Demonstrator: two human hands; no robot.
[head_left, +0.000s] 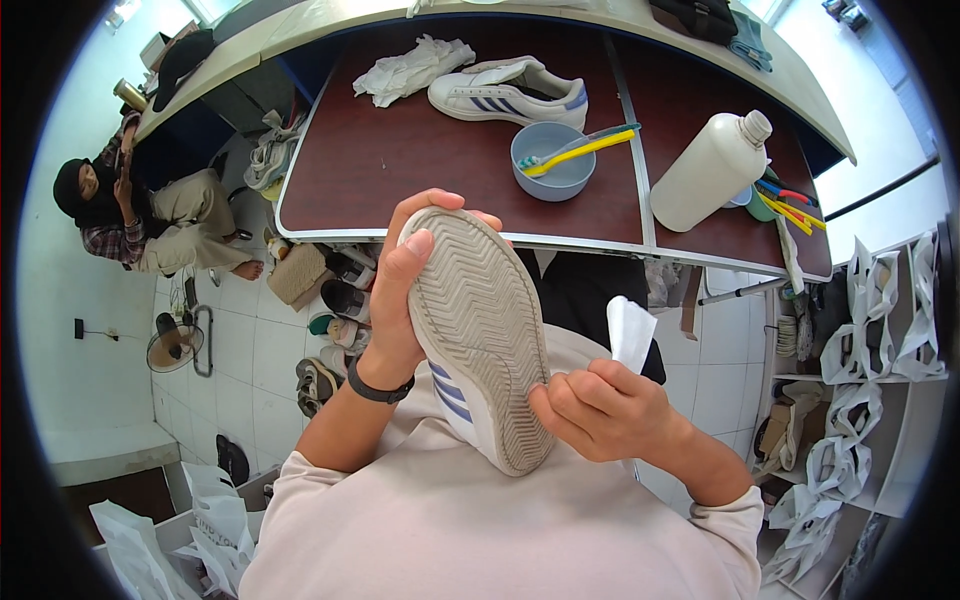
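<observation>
My left hand [400, 290] grips a white sneaker [480, 330] with blue side stripes, turned so its dirty ridged sole faces up at me. Fingers wrap the toe end, thumb on the sole's edge. My right hand [600, 405] holds a white wipe [630, 330] and presses against the sole's right edge near the heel. The shoe hangs over my lap, in front of the table. The matching sneaker [505, 92] stands upright on the dark brown table [400, 160].
On the table are a crumpled white cloth [410, 68], a grey-blue bowl [550, 165] with a yellow-and-blue brush [580, 150], a white plastic bottle [710, 170] and coloured tools [790, 205]. Shoes [335, 300] lie on the tiled floor. A person [140, 215] sits at left. Shelves with white bags [880, 330] stand at right.
</observation>
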